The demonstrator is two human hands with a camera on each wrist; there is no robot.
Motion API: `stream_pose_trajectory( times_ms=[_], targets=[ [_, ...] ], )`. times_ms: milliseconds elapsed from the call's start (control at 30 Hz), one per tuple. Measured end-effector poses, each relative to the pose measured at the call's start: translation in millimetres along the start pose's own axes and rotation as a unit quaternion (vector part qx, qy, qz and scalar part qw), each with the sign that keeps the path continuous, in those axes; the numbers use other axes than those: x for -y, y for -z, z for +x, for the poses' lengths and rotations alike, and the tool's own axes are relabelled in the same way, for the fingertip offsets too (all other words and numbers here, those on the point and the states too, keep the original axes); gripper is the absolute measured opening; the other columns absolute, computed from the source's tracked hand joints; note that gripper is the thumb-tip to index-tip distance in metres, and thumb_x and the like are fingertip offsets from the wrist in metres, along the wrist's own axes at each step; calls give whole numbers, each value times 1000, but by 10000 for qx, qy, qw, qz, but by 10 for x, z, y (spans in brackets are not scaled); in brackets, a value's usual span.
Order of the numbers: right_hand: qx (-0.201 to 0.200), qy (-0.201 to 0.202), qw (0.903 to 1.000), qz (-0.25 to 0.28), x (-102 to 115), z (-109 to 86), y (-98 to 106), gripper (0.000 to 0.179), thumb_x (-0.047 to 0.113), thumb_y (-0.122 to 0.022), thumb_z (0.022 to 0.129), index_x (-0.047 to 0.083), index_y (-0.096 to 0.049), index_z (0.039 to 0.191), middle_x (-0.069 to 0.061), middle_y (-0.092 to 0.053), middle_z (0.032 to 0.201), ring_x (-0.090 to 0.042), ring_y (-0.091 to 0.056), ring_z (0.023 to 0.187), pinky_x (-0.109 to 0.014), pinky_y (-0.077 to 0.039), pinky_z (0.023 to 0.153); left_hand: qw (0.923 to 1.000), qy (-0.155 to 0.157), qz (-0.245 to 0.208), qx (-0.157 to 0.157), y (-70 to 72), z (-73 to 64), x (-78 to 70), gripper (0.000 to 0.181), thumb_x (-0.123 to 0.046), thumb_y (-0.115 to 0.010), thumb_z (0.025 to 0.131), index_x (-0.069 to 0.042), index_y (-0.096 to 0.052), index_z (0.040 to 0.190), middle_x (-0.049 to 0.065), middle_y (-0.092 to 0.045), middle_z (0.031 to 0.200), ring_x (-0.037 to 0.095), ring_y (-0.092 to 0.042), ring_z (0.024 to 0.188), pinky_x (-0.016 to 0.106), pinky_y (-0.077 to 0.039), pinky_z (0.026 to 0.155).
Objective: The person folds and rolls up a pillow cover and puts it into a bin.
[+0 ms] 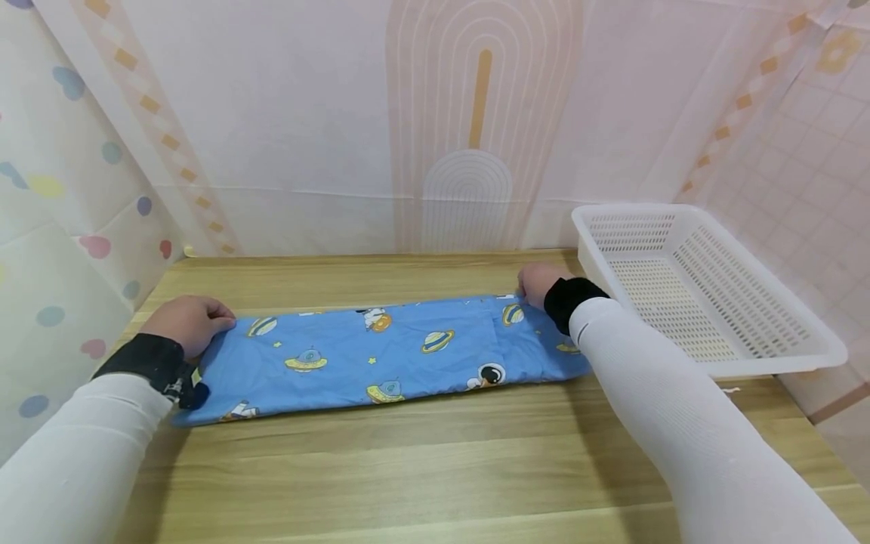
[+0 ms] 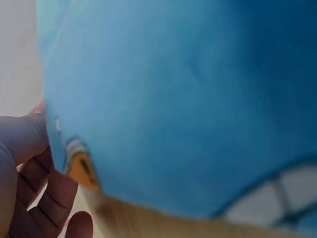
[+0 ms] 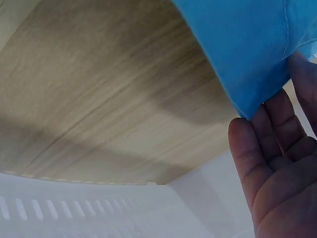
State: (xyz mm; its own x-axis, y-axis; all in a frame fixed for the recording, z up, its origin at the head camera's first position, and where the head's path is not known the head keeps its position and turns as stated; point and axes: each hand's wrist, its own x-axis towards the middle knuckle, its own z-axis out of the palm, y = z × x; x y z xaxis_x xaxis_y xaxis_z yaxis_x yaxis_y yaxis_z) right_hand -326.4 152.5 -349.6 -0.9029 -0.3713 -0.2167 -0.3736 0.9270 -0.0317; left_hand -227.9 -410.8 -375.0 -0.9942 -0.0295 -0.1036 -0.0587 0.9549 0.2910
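A blue cloth printed with planets, flying saucers and astronauts is folded into a long strip across the table. At its far left corner my left hand pinches the edge between thumb and fingers. My right hand grips the far edge near the right end. In the left wrist view the cloth fills most of the picture, its edge caught by the left hand. The right wrist view shows a stitched corner of cloth held by the thumb and fingers of the right hand.
A white plastic basket with slotted walls stands at the right, close beside my right forearm. The wooden table meets a patterned wall covering at the back. Another covering with dots and hearts hangs at the left.
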Motion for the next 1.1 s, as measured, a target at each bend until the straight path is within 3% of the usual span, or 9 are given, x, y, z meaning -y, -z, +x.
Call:
stream_pose_trajectory(
  times_ms=[267,567,933,1100],
  targets=[
    [146,-72,9999,-47,-1,53,-23,12,1,-64,96,3,-75,101,-14,-76,108,-29,-65,95,-44,-55,95,9998,60,-23,194,24,-30,-33,24,-14,-62,105,5,-73,112,15,-69,89,28,-61,77,33,-49,62],
    [169,20,9995,-260,-44,147,-67,14,7,-61,100,3,-74,95,-13,-74,97,-28,-63,87,-42,-54,88,9997,177,-93,160,-13,-23,-29,21,-14,-60,106,4,-70,112,19,-67,92,31,-60,76,36,-48,61],
    [259,100,9986,-447,30,57,50,19,11,-58,103,3,-73,96,-12,-73,97,-27,-63,87,-41,-54,87,9999,135,16,95,-6,-5,-33,21,-14,-61,105,4,-71,112,18,-70,94,30,-62,79,35,-50,62],
    [393,97,9979,-504,17,52,42,23,15,-55,107,2,-74,103,-12,-74,99,-26,-63,88,-40,-53,88,9997,191,-16,176,-1,-13,-45,22,-15,-63,105,4,-71,112,19,-69,93,31,-61,78,35,-49,62]
  ],
)
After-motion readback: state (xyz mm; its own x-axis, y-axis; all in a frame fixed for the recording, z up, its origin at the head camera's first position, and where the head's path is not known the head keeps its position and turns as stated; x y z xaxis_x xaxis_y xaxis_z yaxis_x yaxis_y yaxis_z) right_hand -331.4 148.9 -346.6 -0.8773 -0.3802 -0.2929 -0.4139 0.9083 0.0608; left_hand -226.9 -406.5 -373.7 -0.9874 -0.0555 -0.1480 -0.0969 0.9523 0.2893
